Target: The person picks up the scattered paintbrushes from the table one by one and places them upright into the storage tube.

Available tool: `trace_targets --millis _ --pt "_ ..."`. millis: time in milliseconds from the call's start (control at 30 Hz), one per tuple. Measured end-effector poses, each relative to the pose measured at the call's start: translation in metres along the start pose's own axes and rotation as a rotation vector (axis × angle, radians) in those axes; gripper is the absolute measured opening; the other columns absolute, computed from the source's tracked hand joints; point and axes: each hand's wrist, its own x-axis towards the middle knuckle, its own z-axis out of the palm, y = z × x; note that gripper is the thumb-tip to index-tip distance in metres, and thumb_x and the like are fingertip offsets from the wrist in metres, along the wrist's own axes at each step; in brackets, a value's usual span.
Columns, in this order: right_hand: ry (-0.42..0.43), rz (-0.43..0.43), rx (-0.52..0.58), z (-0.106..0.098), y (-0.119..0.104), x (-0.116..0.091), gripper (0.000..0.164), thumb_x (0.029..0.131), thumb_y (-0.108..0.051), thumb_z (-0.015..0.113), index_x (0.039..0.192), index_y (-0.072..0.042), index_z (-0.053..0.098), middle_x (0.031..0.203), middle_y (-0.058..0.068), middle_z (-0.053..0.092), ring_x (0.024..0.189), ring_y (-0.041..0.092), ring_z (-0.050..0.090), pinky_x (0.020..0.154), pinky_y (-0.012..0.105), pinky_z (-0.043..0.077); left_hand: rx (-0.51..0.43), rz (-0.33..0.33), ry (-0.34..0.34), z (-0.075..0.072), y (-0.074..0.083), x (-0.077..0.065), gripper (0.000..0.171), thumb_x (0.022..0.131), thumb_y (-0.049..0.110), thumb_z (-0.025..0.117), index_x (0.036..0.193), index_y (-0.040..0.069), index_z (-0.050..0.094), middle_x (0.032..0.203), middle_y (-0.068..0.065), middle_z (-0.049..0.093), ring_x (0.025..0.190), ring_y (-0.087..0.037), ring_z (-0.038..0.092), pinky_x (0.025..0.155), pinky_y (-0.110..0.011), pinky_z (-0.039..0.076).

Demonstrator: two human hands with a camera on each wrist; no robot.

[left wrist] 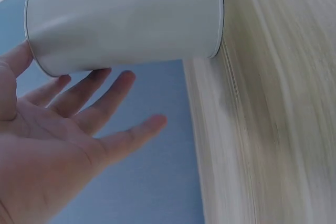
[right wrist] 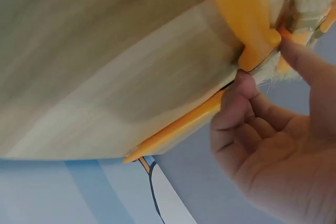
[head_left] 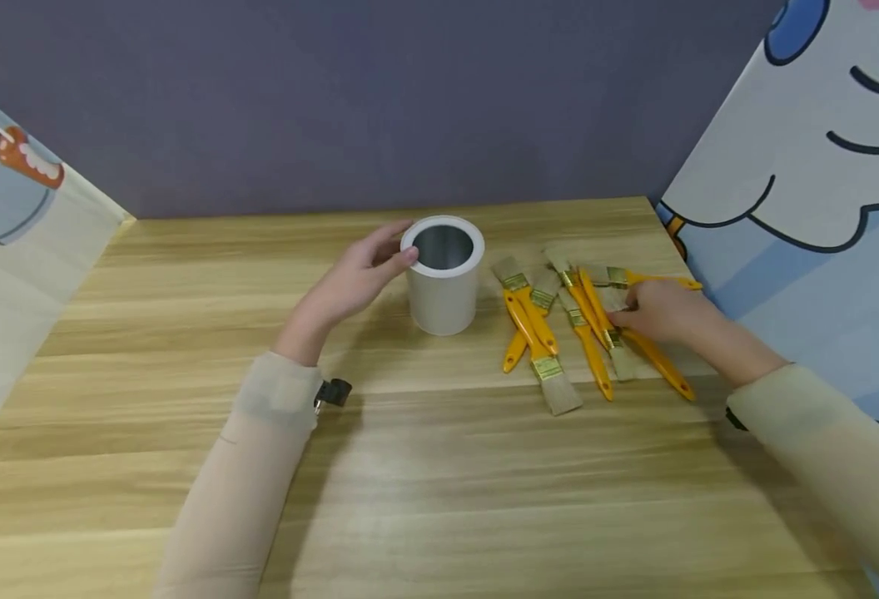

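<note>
A white cylindrical can [head_left: 443, 306] stands upright on the table, its top uncovered and its inside grey. My left hand [head_left: 355, 276] is at the can's left side, thumb on the rim. In the left wrist view several fairly straight fingertips touch the can wall [left wrist: 126, 19], while the little finger is apart from it. To the right lies a loose pile of paintbrushes with yellow-orange handles and pale bristles. My right hand [head_left: 667, 312] pinches one paintbrush [head_left: 662, 364] near the base of its handle, with fingers curled. Its bristle end is partly hidden by the hand.
Other paintbrushes [head_left: 557, 391] overlap at odd angles between the can and my right hand; one handle [head_left: 664, 280] points toward the table's right edge. The wooden table [head_left: 469, 499] meets a dark wall [head_left: 379, 108] behind and a cartoon-printed panel [head_left: 799, 283] on the right.
</note>
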Motion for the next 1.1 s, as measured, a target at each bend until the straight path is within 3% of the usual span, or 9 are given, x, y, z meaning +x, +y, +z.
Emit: trace_targets --millis 100,267,433,600,767,833,933,1000,1100 --pt "-0.008 0.007 -0.014 -0.005 0.000 0.001 0.052 0.104 -0.039 0.065 0.061 -0.021 0.041 0.054 -0.008 0.029 0.048 0.009 0.027 0.050 0.026 0.030 -0.031 0.023 -0.009 0.002 0.002 0.000 0.062 0.112 0.034 0.055 0.168 0.021 0.032 0.161 -0.018 0.052 0.150 -0.031 0.052 0.125 -0.053 0.043" --pt "-0.027 0.001 -0.041 -0.008 -0.003 0.003 0.048 0.102 -0.036 0.069 0.064 -0.020 0.043 0.056 -0.008 0.031 0.050 0.009 0.029 0.051 0.027 0.031 -0.037 0.035 -0.018 0.005 0.002 -0.001 0.060 0.114 0.032 0.049 0.169 0.019 0.030 0.170 -0.013 0.041 0.157 -0.030 0.042 0.129 -0.053 0.037" --pt "-0.011 0.029 -0.052 -0.015 -0.003 0.000 0.050 0.101 -0.039 0.070 0.061 -0.019 0.048 0.054 -0.008 0.032 0.049 0.009 0.029 0.049 0.026 0.032 -0.036 0.026 -0.027 0.007 0.002 -0.001 0.060 0.114 0.040 0.047 0.169 0.026 0.030 0.175 -0.003 0.034 0.160 -0.026 0.037 0.130 -0.052 0.035" --pt "0.074 0.026 -0.064 -0.039 -0.007 -0.008 0.042 0.099 -0.039 0.072 0.073 -0.008 0.064 0.055 -0.001 0.048 0.050 0.014 0.042 0.048 0.031 0.038 -0.034 0.043 -0.020 0.006 0.001 -0.003 0.060 0.114 0.038 0.047 0.169 0.023 0.030 0.175 -0.004 0.033 0.160 -0.027 0.036 0.131 -0.053 0.034" --pt "0.190 -0.067 -0.001 -0.071 -0.013 -0.015 0.037 0.097 -0.035 0.074 0.105 0.001 0.070 0.093 0.016 0.074 0.074 0.024 0.066 0.061 0.039 0.054 -0.024 0.047 -0.013 0.003 -0.001 -0.007 0.059 0.114 0.036 0.048 0.169 0.022 0.031 0.173 -0.005 0.037 0.158 -0.029 0.040 0.130 -0.053 0.034" --pt "0.227 -0.099 0.045 -0.080 -0.019 -0.018 0.041 0.097 -0.039 0.076 0.112 -0.001 0.069 0.105 0.018 0.076 0.084 0.025 0.068 0.066 0.037 0.055 -0.019 0.048 -0.015 0.002 -0.002 -0.009 0.059 0.114 0.037 0.048 0.169 0.023 0.031 0.173 -0.005 0.038 0.156 -0.029 0.043 0.130 -0.052 0.035" --pt "0.261 -0.127 0.112 -0.090 -0.029 -0.020 0.044 0.097 -0.046 0.077 0.113 -0.006 0.069 0.105 0.014 0.076 0.088 0.025 0.066 0.065 0.034 0.050 -0.016 0.053 -0.014 0.001 -0.006 -0.010 0.058 0.114 0.038 0.047 0.169 0.026 0.031 0.173 -0.003 0.037 0.154 -0.030 0.047 0.129 -0.052 0.037" --pt "0.297 -0.144 0.148 -0.095 -0.038 -0.019 0.044 0.097 -0.047 0.076 0.113 -0.007 0.069 0.106 0.013 0.076 0.091 0.025 0.066 0.066 0.032 0.049 0.001 0.057 0.007 0.001 -0.009 -0.011 0.057 0.114 0.039 0.047 0.168 0.026 0.032 0.174 -0.002 0.037 0.153 -0.031 0.048 0.128 -0.052 0.039" --pt "0.367 -0.158 0.206 -0.099 -0.052 -0.018 0.043 0.097 -0.048 0.076 0.114 -0.009 0.070 0.108 0.012 0.075 0.095 0.024 0.064 0.067 0.032 0.048 0.043 0.068 0.064 0.002 -0.012 -0.009 0.055 0.114 0.040 0.046 0.166 0.022 0.038 0.167 -0.008 0.048 0.147 -0.032 0.055 0.124 -0.053 0.044"
